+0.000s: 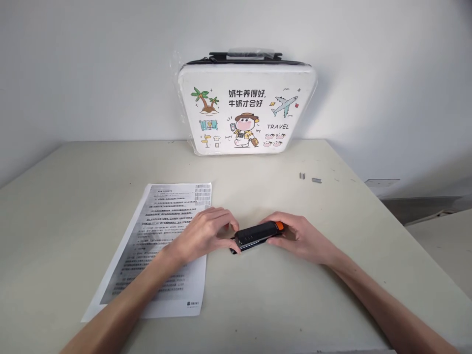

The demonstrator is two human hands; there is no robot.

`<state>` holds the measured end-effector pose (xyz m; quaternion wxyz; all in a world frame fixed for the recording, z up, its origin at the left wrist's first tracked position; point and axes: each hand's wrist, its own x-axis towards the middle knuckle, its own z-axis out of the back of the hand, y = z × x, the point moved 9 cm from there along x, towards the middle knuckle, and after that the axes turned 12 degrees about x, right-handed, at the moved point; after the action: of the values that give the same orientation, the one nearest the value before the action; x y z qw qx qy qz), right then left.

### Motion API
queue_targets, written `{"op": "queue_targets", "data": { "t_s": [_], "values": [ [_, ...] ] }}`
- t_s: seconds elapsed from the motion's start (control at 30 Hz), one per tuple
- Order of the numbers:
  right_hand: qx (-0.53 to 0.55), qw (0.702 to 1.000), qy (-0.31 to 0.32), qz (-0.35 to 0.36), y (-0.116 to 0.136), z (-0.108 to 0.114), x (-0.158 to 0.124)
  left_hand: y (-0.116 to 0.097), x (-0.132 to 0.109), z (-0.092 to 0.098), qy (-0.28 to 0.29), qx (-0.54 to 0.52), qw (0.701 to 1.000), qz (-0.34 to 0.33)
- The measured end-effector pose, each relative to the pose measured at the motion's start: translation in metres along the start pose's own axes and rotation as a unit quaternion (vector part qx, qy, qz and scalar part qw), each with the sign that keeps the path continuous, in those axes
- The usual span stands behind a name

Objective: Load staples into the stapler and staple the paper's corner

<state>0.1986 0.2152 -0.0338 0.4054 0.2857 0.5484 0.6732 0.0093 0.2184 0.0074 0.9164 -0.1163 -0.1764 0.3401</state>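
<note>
A black stapler (256,234) with an orange end piece lies on its base on the table, between my two hands. My right hand (298,237) is closed round its orange end, thumb in front and fingers behind. At the other end, my left hand (211,230) pinches the stapler's tip between thumb and fingers. Under my left hand and forearm lies a printed sheet of paper (158,255), its right part partly covered by them.
A white case (248,108) with cartoon prints and a black handle, in clear plastic wrap, stands against the wall at the back. Two small staple strips (316,180) lie at the right rear of the pale table (280,305). The table's right edge slants down toward me.
</note>
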Motion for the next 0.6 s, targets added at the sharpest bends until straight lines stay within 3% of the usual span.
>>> {"op": "queue_targets", "data": {
  "t_s": [0.17, 0.33, 0.5, 0.6],
  "values": [
    [0.025, 1.0, -0.006, -0.005, -0.001, 0.0, 0.002, 0.003, 0.003, 0.001, 0.004, 0.01, 1.0, 0.015],
    [0.043, 0.998, -0.041, -0.016, -0.003, 0.005, 0.005, 0.007, -0.011, 0.018, -0.013, 0.076, 0.996, 0.035],
    [0.031, 0.998, -0.054, -0.006, 0.002, 0.005, 0.003, 0.014, -0.085, 0.037, 0.025, 0.157, 0.984, 0.084],
    [0.011, 0.998, -0.057, -0.001, 0.004, 0.005, 0.002, 0.006, -0.137, 0.033, 0.079, 0.198, 0.971, 0.107]
  ]
}}
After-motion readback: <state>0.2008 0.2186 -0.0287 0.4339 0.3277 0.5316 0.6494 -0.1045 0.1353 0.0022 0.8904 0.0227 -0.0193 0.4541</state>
